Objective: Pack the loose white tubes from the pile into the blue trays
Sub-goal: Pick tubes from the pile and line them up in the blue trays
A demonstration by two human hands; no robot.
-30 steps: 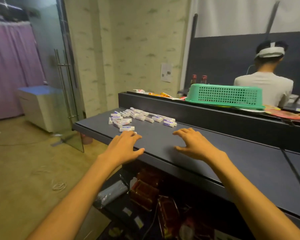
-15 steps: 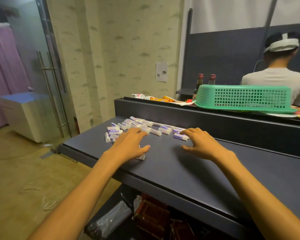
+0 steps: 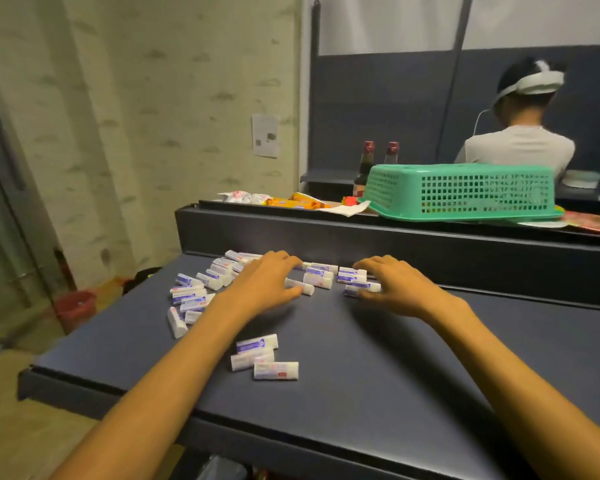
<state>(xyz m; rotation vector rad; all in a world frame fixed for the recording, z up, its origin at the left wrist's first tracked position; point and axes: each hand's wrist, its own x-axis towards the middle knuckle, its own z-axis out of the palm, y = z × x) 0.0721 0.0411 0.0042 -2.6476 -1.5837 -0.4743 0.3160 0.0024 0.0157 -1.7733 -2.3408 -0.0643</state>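
Left hand (image 3: 262,284): palm down, fingers spread flat on small white plastic tubes (image 3: 201,292), gripping none.
Right hand (image 3: 394,285): likewise flat, fingertips on tubes.
Dark grey tabletop (image 3: 378,375): bare toward 5 o'clock; edge at 7 o'clock.

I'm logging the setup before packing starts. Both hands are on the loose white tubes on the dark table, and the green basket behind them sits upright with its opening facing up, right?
Not quite. The green basket is upside down on the raised ledge, its rim at the bottom, as the head view shows. The rest holds: the left hand and right hand are on the white tubes on the dark table.
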